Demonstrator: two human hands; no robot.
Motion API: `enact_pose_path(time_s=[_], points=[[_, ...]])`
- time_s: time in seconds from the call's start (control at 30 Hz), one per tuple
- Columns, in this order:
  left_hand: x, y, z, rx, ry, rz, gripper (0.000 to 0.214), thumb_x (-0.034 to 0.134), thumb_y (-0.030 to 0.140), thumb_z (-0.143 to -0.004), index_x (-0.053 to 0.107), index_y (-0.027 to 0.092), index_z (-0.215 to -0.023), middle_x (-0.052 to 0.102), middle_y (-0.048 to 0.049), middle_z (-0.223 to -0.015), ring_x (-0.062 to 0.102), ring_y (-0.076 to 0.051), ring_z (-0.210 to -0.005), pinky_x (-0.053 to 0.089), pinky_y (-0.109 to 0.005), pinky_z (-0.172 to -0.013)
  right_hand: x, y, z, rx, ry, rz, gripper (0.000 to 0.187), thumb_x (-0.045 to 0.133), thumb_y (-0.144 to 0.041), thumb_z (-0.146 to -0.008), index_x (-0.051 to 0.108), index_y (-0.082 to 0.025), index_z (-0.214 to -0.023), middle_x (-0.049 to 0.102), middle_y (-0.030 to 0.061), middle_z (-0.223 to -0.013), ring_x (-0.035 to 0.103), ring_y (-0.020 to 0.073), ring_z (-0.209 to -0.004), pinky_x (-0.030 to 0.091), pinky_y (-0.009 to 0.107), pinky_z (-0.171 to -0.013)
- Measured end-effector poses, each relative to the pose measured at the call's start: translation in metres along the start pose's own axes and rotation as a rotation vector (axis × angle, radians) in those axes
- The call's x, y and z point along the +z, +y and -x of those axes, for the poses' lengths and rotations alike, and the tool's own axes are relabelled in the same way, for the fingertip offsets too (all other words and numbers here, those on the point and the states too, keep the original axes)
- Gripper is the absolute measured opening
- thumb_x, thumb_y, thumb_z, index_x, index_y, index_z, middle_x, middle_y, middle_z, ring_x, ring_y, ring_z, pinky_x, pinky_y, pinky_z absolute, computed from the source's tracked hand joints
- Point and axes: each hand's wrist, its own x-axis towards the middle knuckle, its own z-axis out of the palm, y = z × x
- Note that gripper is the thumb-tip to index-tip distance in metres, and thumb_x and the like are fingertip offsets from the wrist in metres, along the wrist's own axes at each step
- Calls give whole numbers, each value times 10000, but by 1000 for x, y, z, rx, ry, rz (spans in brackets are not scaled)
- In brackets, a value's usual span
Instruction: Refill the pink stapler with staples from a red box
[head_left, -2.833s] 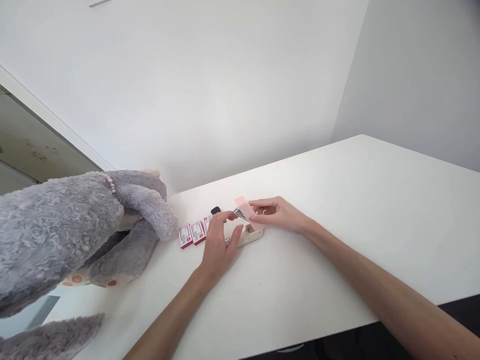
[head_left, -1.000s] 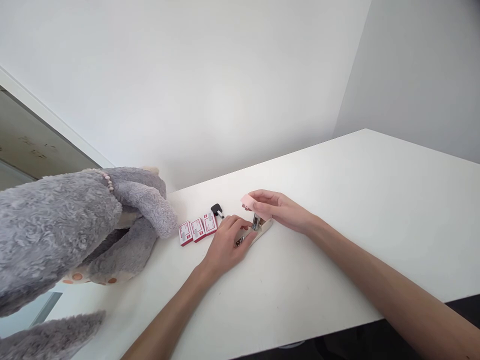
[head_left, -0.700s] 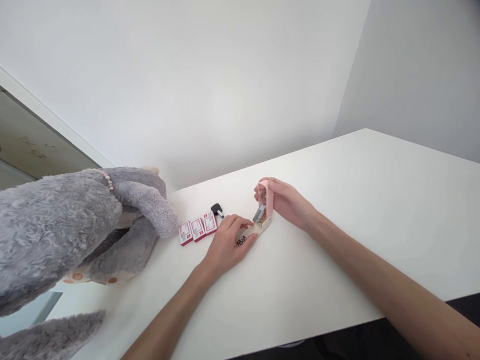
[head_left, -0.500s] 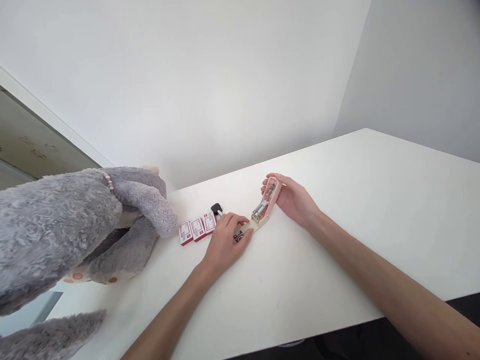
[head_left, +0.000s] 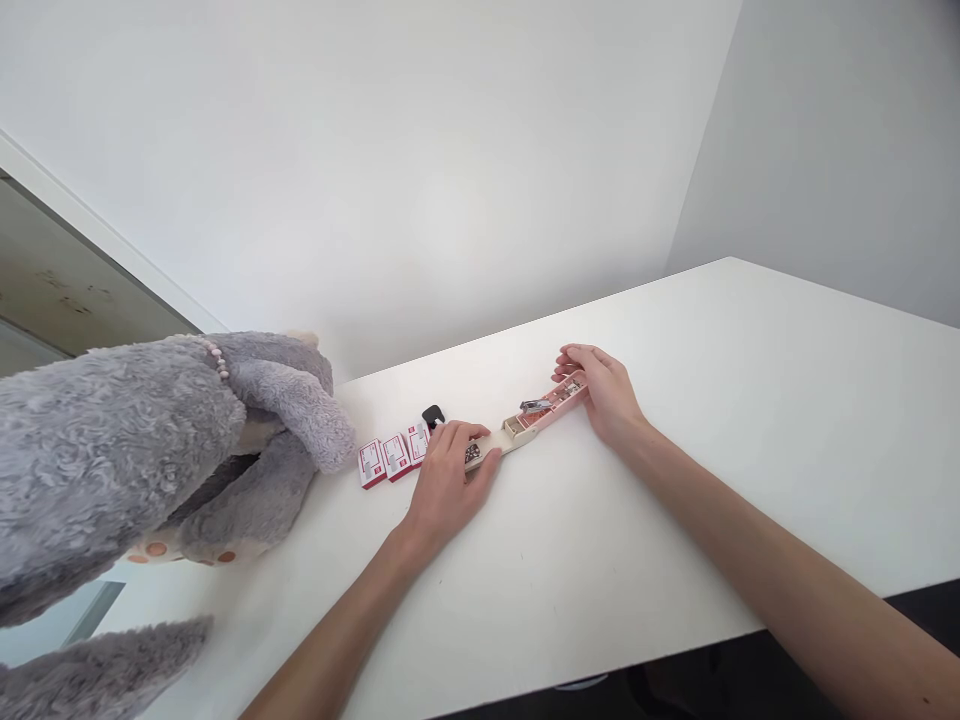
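1. Because everything here is placed by the stapler (head_left: pixel 520 432), note first that a big gray plush toy (head_left: pixel 112 450) sits well to its left, with a string of pale beads (head_left: pixel 217 357) on its fur.
2. Between the toy and the stapler, three small red-and-white boxes (head_left: pixel 394 457) lie side by side in a slanting row.
3. Just right of these boxes, and up and left of the stapler, is a small black object (head_left: pixel 433 416), partly hidden by fingers.
4. At the stapler's left end, the person's left hand (head_left: pixel 448 470) has thumb and fingers closed around the cream base.
5. The stapler itself lies on the white table (head_left: pixel 712 450), folded wide open, its cream base to the left and its pink top stretched out to the right, hollow side up. A silvery metal part (head_left: pixel 536 406) angles up from the pink half.
6. At the stapler's right end, the right hand (head_left: pixel 606 393) is loosely cupped against the pink tip; whether it grips, I cannot tell.
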Motion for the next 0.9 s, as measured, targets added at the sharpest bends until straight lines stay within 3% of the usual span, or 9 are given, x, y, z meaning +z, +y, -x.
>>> enact_pose_path(time_s=[0.33, 0.7, 0.9], points=[[1, -2, 1, 4, 47, -12, 189, 590, 335, -1007, 546, 241, -1165, 655, -64, -1155, 600, -251, -1110, 506, -434, -951, 0, 3, 4, -84, 42, 385, 216, 599, -369, -842, 691, -217, -963, 727, 66, -1036, 711, 197, -778, 575, 341, -710], [0, 0, 3, -29, 84, 33, 234, 587, 379, -1013, 535, 253, -1202, 652, -73, -1171, 607, -256, -1132, 505, -436, -965, 2, 0, 11, -111, 17, 495, 187, 577, -350, -874, 675, -218, -963, 737, 85, -1065, 680, 169, -558, 541, 346, -610], [1, -4, 4, -44, 161, -1, 285, 476, 400, -1066, 483, 263, -1315, 587, -105, -1383, 506, -277, -1337, 390, -505, -1133, 3, 4, 12, -201, 15, 572, 189, 557, -372, -904, 672, -231, -958, 740, 68, -1031, 675, 177, -567, 521, 359, -660]])
